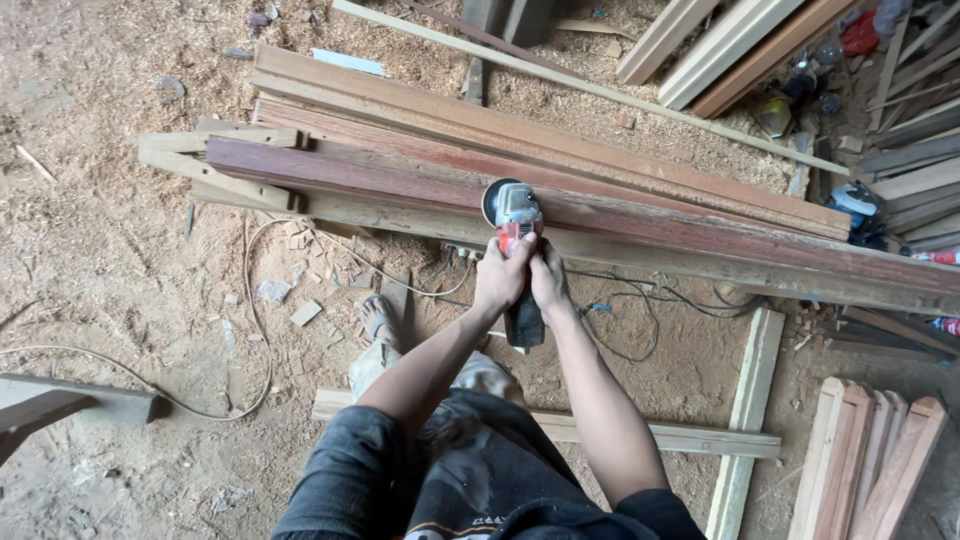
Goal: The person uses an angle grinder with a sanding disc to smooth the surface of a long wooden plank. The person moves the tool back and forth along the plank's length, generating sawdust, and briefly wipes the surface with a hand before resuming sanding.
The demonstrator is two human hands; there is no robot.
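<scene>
Hands gripping an angle grinder on a long reddish plank.

Left hand [500,275] and right hand [548,280] are both wrapped tight around the body of the angle grinder [517,235], side by side and touching. Its disc end rests on the reddish plank [640,215], which lies across a stack of similar boards [420,110] running from left to right. A white cable [255,330] loops over the sawdust-covered floor [90,250]. One sandalled foot [378,318] stands just below the stack. Pale wooden slats [750,400] lie on the ground to the right.
</scene>
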